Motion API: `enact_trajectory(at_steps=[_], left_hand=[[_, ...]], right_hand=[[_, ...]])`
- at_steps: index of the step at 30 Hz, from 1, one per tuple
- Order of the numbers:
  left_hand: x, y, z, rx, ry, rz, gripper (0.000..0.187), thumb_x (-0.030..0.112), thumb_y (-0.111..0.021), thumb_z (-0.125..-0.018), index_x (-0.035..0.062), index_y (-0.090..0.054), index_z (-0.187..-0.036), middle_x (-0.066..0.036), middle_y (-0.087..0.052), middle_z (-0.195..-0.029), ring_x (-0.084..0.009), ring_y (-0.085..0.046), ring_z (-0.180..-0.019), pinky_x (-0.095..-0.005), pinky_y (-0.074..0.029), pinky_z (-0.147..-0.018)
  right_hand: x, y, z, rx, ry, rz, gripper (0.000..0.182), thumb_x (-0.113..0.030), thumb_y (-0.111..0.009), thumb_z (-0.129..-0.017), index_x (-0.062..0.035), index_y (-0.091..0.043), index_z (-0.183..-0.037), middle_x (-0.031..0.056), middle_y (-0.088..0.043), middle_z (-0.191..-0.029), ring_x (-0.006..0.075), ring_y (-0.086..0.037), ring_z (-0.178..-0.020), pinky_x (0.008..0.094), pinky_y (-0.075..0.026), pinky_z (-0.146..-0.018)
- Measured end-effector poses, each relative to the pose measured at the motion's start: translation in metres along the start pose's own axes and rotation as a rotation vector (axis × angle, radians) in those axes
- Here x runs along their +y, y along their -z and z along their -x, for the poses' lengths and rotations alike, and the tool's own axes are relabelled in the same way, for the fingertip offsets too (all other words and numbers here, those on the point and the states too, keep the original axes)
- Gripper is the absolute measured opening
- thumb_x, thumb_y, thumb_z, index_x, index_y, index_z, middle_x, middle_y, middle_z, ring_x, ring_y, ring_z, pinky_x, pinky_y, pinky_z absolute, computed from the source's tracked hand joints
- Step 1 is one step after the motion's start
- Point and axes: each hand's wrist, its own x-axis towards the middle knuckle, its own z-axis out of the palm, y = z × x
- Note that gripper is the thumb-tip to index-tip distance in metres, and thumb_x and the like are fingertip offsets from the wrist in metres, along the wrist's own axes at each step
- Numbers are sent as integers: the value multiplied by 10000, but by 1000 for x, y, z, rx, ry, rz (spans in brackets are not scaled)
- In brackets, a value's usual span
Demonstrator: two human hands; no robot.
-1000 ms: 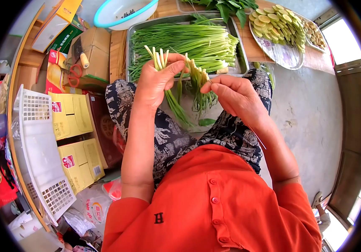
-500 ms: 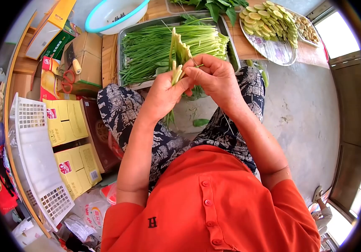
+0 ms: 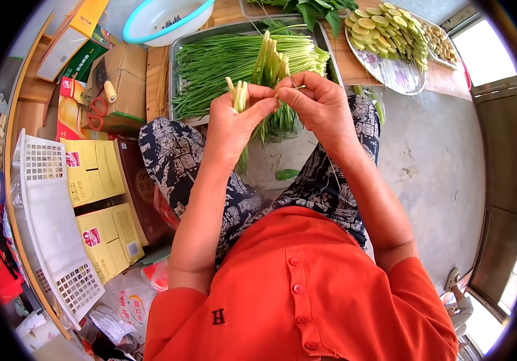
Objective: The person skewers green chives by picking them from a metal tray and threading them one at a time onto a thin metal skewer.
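Observation:
Pale stem ends (image 3: 238, 96) stick up out of my left hand (image 3: 234, 120), whose fingers are wrapped round them. My right hand (image 3: 315, 108) pinches a thin needle-like strand (image 3: 293, 80) near my left fingertips. Between and behind the hands a bunch of green stems (image 3: 269, 66) hangs with its pale ends up and its leaves down. A metal tray (image 3: 173, 75) beyond my hands holds long green stalks (image 3: 222, 57), laid lengthwise with pale ends to the right.
A plate (image 3: 398, 75) of strung green slices (image 3: 385, 30) stands at the right of the wooden table. A blue-rimmed basin (image 3: 168, 21) is at the back left. Scissors (image 3: 97, 114) and cardboard boxes (image 3: 127, 72) are on the left. A green leaf (image 3: 287, 174) lies on the floor.
My left hand has moved slightly left and up with its stems, away from the hanging bunch. My right hand has shifted a little to the right. The bunch now shows between them.

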Motion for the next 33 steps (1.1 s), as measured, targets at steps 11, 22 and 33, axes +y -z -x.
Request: enact_trajectory(at_steps=[11, 22, 33], left_hand=[[10, 51, -14, 80, 94, 235, 256, 178, -678, -866, 1, -613, -1039, -43, -626, -849, -94, -584, -729, -168, -317, -452], [11, 52, -18, 100, 115, 334, 231, 156, -676, -865, 0, -627, -1028, -41, -630, -837, -79, -574, -688, -171, -319, -456], [12, 53, -16, 74, 126, 333, 265, 158, -676, -867, -3, -582, -1056, -51, -609, -889, -93, -582, -741, -162, -330, -454]], right_hand=[[-22, 16, 41, -185, -158, 118, 229, -201, -519, -969, -28, -661, -1018, -106, -379, -571, -6, -322, -498, 182, -239, -440], [-27, 10, 52, -255, -215, 123, 204, -164, -514, -974, -24, -657, -1015, -105, -398, -587, -5, -308, -503, 179, -242, -448], [-27, 9, 50, -274, -248, 129, 210, -173, -505, -974, -34, -655, -1024, -111, -381, -581, -6, -307, -497, 180, -237, -444]])
